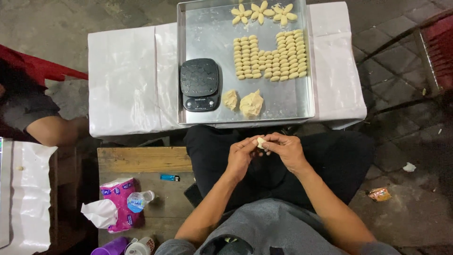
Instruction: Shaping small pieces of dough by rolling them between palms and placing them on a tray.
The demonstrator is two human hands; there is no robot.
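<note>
My left hand (pixel 241 156) and my right hand (pixel 285 149) meet over my lap, both pinching one small pale piece of dough (pixel 261 142) between their fingertips. Just beyond them a metal tray (pixel 207 40) lies on a white-covered table (pixel 122 75). On the tray are two rough dough lumps (pixel 245 102), several rows of small shaped dough pieces (pixel 270 56), three flower-shaped arrangements (pixel 263 13) at the far edge, and a black kitchen scale (pixel 200 84).
A wooden bench (pixel 141 163) to my left carries a blue lighter (pixel 170 177), a pink tissue pack (pixel 118 203) and a small water bottle (pixel 139 200). Another person's arm (pixel 54 130) is at far left. A red chair (pixel 436 52) stands at right.
</note>
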